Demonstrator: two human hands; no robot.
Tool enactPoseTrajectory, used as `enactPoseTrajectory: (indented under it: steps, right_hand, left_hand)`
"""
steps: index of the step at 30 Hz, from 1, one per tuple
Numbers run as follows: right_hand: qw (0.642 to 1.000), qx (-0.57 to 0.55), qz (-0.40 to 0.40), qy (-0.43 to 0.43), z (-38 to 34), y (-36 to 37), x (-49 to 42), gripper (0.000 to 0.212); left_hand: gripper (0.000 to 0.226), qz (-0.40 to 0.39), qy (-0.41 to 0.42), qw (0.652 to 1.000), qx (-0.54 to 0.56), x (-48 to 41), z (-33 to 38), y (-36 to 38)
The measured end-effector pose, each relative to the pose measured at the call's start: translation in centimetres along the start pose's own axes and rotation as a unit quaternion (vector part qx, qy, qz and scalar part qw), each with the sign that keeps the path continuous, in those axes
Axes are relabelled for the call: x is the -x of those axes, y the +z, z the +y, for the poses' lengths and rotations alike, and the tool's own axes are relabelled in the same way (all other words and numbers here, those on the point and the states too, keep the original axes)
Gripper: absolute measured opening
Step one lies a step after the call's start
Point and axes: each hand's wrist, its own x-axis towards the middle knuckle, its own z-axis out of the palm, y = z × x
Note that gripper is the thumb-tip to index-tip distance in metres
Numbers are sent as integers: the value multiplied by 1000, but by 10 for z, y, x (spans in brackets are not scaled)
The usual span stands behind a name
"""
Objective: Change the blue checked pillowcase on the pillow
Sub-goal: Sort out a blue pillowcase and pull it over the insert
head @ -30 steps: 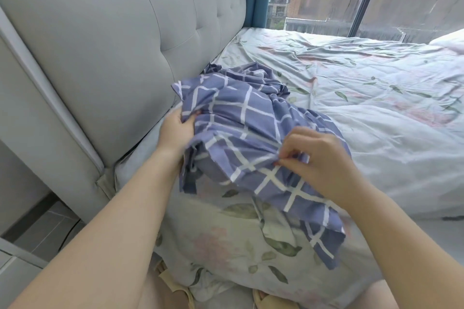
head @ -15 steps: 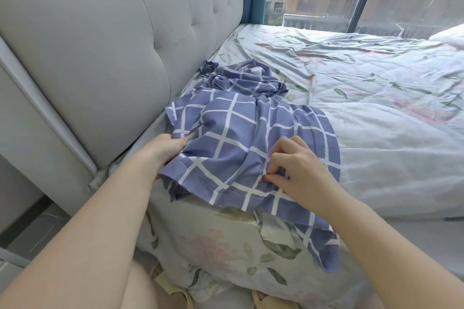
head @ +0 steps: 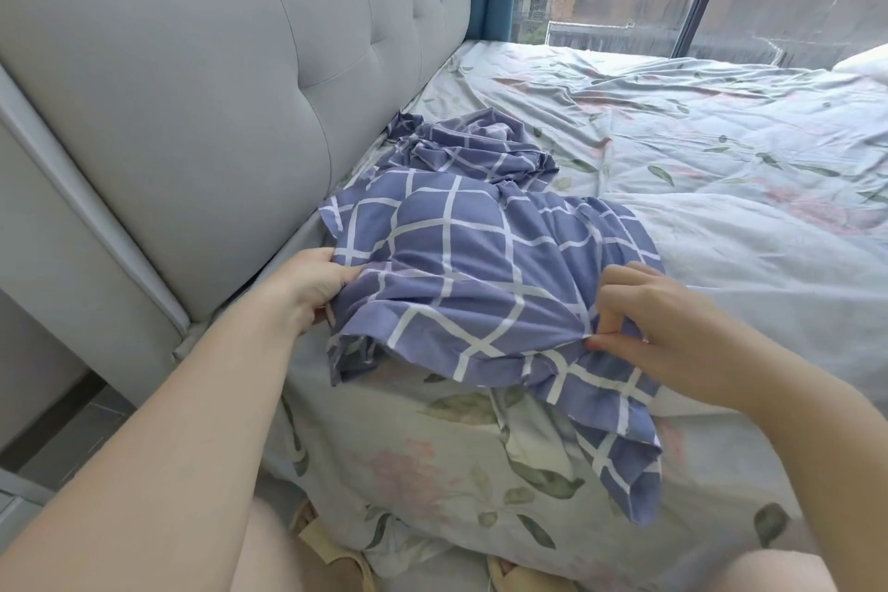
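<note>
Blue checked pillowcase [head: 461, 284] rumpled on floral bedsheet [head: 696, 149], beside grey headboard [head: 216, 87]. Left hand [head: 312, 286] grips its left edge. Right hand [head: 658, 322] pinches a fold.

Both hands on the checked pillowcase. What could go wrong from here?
1. The right hand pinches only a small fold of the pillowcase; a pull could slip it free.
2. A loose corner hangs over the bed edge and may drag the case off.
3. The left hand grips beside the headboard gap, where fabric could snag.

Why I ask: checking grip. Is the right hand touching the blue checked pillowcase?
Touching. The head view shows the right hand pinching a fold of the blue checked pillowcase.
</note>
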Motion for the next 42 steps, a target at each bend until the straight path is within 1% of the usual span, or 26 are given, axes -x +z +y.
enactPoseTrajectory:
  steps: [2, 4, 6, 7, 8, 9, 11, 13, 15, 17, 19, 20, 22, 23, 25, 27, 30, 32, 36, 39, 40, 42]
  right_hand:
    - [1000, -11, 10, 16, 8, -8, 6, 44]
    - [997, 6, 67, 34, 17, -16, 10, 45]
    - [988, 34, 136, 72, 17, -18, 6, 40]
    - [984, 45, 149, 82, 11, -15, 1, 37]
    - [985, 54, 146, 76, 3, -9, -3, 35]
    - [988, 59, 130, 66, -7, 0, -7, 31]
    - [992, 52, 105, 39, -29, 12, -9, 23]
    - [993, 12, 121, 0, -50, 19, -10, 26]
    - [989, -15, 141, -43, -69, 25, -13, 28]
    - [989, 4, 131, -64, -79, 35, -19, 39]
    - [990, 54, 110, -68, -78, 47, -26, 44]
    - [989, 75, 107, -72, -76, 52, -30, 42]
    - [986, 90, 115, -87, -70, 55, -37, 32]
    - [984, 86, 120, -96, -67, 53, -40, 28]
    - [985, 66, 121, -106, -62, 50, -41, 28]
    - [989, 27, 111, -97, -55, 43, -35, 29]
    - [994, -34, 88, -60, -38, 32, -24, 28]
    - [996, -48, 73, -33, -29, 27, -19, 27]
    - [998, -57, 31, 28, -14, 9, -10, 31]
    - [995, -61, 62, 57, -1, -4, -7, 44]
    - [995, -48, 57, 63, -2, -3, -11, 46]
    - [998, 3, 14, 69, -9, 6, -18, 41]
  left_hand:
    - [26, 1, -8, 1000, 12, -3, 1, -1]
    - [27, -6, -8, 1000, 22, -2, 5, 3]
    - [34, -7, 12, 999, 45, 1, 8, 9]
    - [40, -2, 24, 998, 53, 1, 8, 12]
    - [42, 3, 33, 998, 54, 1, 6, 14]
    - [40, 7, 31, 998, 50, 1, 4, 15]
    - [30, 2, -2, 999, 33, 3, 1, 14]
    - [28, -24, -39, 999, 15, 8, 1, 11]
    - [37, -53, -72, 996, -7, 11, 1, 8]
    - [42, -80, -99, 992, -21, 15, -1, 7]
    - [42, -97, -108, 989, -37, 19, -4, 8]
    - [40, -95, -101, 989, -41, 19, -6, 9]
    - [36, -72, -60, 995, -34, 21, -8, 13]
    - [34, -52, -34, 998, -22, 21, -9, 15]
    - [34, -20, 5, 1000, 3, 18, -9, 17]
    - [31, -17, 20, 999, 30, 17, -6, 18]
    - [26, -29, 27, 997, 63, 15, -2, 21]
    - [24, -37, 29, 996, 77, 16, 0, 22]
    - [32, -43, 14, 994, 98, 19, 3, 21]
    - [31, -50, -2, 992, 119, 23, 5, 26]
    - [30, -46, 3, 991, 124, 24, 5, 29]
    - [26, -14, 32, 994, 105, 26, 4, 35]
